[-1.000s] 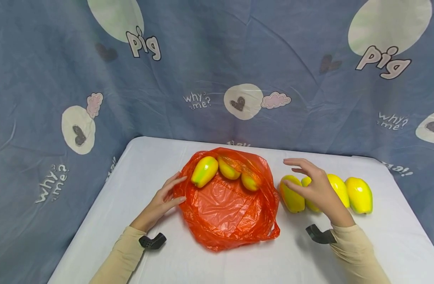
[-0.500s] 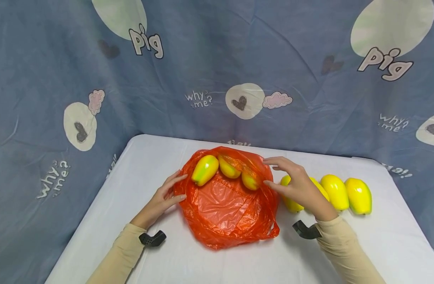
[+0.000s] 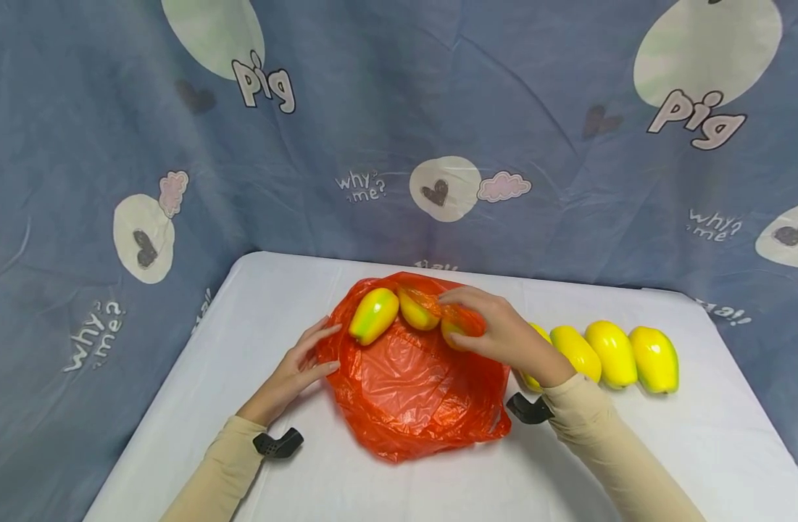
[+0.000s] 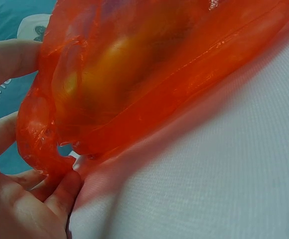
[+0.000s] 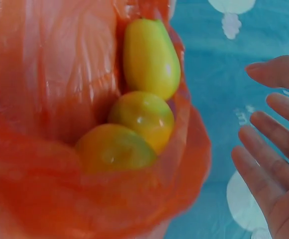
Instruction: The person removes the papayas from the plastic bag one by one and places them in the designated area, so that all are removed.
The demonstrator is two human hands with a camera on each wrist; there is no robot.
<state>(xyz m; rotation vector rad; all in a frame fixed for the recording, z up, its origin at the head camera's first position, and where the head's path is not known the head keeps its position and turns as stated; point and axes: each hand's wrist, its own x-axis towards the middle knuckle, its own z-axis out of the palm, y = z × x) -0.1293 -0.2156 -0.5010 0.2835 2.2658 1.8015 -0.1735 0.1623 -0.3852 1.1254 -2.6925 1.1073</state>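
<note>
An orange-red plastic bag (image 3: pixel 408 395) lies wide-mouthed on the table, with three yellow-green, mango-like fruits inside. One fruit (image 3: pixel 375 315) is at the upper left, another (image 3: pixel 417 310) beside it, and the third (image 3: pixel 451 335) sits partly under the right hand. My left hand (image 3: pixel 294 377) holds the bag's left rim; in the left wrist view its lower fingers (image 4: pixel 65 191) curl at the film's edge. Over the right rim reaches my right hand (image 3: pixel 499 333), its fingers spread above the third fruit. The right wrist view shows that hand (image 5: pixel 279 144) holding nothing.
Several more yellow fruits stand in a row right of the bag, including one (image 3: pixel 653 360) at the far end. The white table (image 3: pixel 346 486) ends at a blue patterned cloth (image 3: pixel 346 87). Each wrist wears a black camera mount (image 3: pixel 278 443).
My right hand has moved left from above the row of fruits, over the bag's right rim, to the third fruit. The left hand stays at the left rim.
</note>
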